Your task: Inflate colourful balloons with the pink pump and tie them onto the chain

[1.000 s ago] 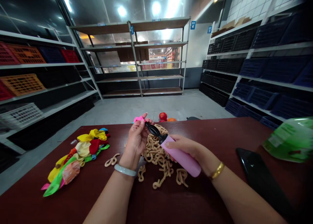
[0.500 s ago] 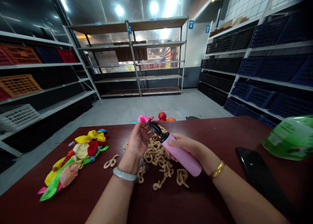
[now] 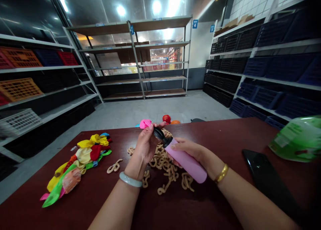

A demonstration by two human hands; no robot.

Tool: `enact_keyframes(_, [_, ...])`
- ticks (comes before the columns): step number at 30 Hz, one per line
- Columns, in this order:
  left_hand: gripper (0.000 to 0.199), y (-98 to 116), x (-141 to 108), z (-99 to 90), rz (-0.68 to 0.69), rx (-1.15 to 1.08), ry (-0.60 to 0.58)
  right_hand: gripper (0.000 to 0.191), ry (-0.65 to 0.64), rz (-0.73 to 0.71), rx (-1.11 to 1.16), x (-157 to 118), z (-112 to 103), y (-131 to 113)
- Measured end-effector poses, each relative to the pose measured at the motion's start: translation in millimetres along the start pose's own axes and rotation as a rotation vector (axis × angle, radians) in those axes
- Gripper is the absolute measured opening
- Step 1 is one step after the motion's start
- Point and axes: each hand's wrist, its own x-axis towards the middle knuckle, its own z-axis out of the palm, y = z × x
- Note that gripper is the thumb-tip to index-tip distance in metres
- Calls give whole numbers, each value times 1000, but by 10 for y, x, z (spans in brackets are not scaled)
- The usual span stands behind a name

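Note:
My right hand (image 3: 187,148) is wrapped round the lilac barrel of a hand balloon pump (image 3: 190,164), which slants up and to the left. Its black nozzle (image 3: 158,133) points toward my left hand (image 3: 146,143). There, thumb and fingers pinch a pink balloon (image 3: 145,123) at the nozzle's tip; how far its neck sits over the tip is hidden. Beneath both hands lies a heap of beige twisted loops (image 3: 163,159), partly covered by my hands. A pile of limp, colourful balloons (image 3: 84,154) lies to the left on the dark red-brown table (image 3: 107,203).
A black phone-like slab (image 3: 260,166) and a green plastic package (image 3: 296,139) lie at the right. One loose beige loop (image 3: 114,166) sits left of the heap. Round red (image 3: 166,118) and orange things show past the far edge. Shelves with crates (image 3: 22,57) line the sides.
The pink balloon now shows more above my left fingertips, and less of the black nozzle is visible. My left hand has shifted slightly; my right hand keeps its hold on the pump.

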Motion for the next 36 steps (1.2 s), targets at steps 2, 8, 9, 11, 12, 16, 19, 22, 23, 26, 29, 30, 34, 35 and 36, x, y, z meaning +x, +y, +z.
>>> enact_keyframes(2, [16, -26, -1, 3, 14, 82, 28, 36, 19, 10, -4, 3, -26, 3])
enact_keyframes(8, [22, 15, -14, 7, 29, 205, 21, 37, 42, 73, -17, -72, -22, -92])
enact_keyframes(9, [23, 30, -22, 15, 19, 169, -4, 36, 43, 77, -14, -87, -12, -112])
enact_keyframes(11, [27, 49, -36, 30, 14, 99, -42, 35, 36, 80, -4, -109, 10, -144])
enact_keyframes(12, [29, 50, -39, 34, 13, 76, -53, 35, 28, 82, 2, -114, 18, -153])
enact_keyframes(16, [45, 6, -11, 12, 36, 66, -26, 37, -8, 83, 23, -110, 43, -156])
enact_keyframes(19, [36, -20, 25, -20, 89, 69, 39, 35, -24, 71, 41, -93, 55, -129])
enact_keyframes(22, [30, 13, 28, -21, 97, 7, 49, 36, -18, 71, 31, -58, 55, -73])
enact_keyframes(23, [33, 31, 20, -12, 90, -16, 39, 38, -16, 74, 25, -44, 53, -51])
enact_keyframes(26, [34, 60, -20, 28, 34, -58, 18, 38, -23, 94, 15, -15, 44, -3])
enact_keyframes(29, [28, 26, -53, 63, -16, -71, 24, 38, -18, 84, 11, -30, 29, -12])
enact_keyframes(30, [27, 7, -59, 69, -17, -73, 25, 39, -10, 78, 3, -41, 22, -25])
enact_keyframes(34, [23, -45, -60, 73, 10, -74, 28, 35, 4, 79, -50, -77, -16, -75])
enact_keyframes(35, [22, -47, -60, 73, 13, -79, 30, 35, 3, 84, -56, -79, -25, -79])
enact_keyframes(36, [21, -44, -60, 73, 16, -85, 30, 35, 3, 89, -54, -78, -32, -79])
